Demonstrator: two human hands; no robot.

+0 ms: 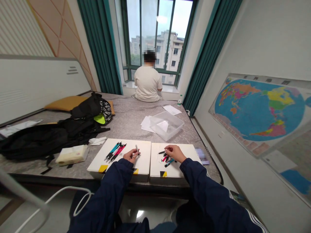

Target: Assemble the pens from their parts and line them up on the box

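Observation:
My left hand (131, 156) is closed around a slim whitish pen part (136, 148), which points up above the left white box (139, 144). Left of that hand, several assembled pens (116, 151) in blue, red and black lie side by side on the same box. Over the right white box (187, 149), my right hand (175, 152) has its fingers pinched together at the loose pen parts. What sits between those fingertips is too small to make out. Beneath and beside them lie red pieces (165, 158), a blue piece (169, 162) and a black piece (161, 152).
A clear plastic bin (167, 129) stands behind the boxes beside white papers (147, 124). To the left are a tissue pack (72, 154) and black backpacks (46, 137). A person (147, 81) sits by the window, near a bottle (179, 100).

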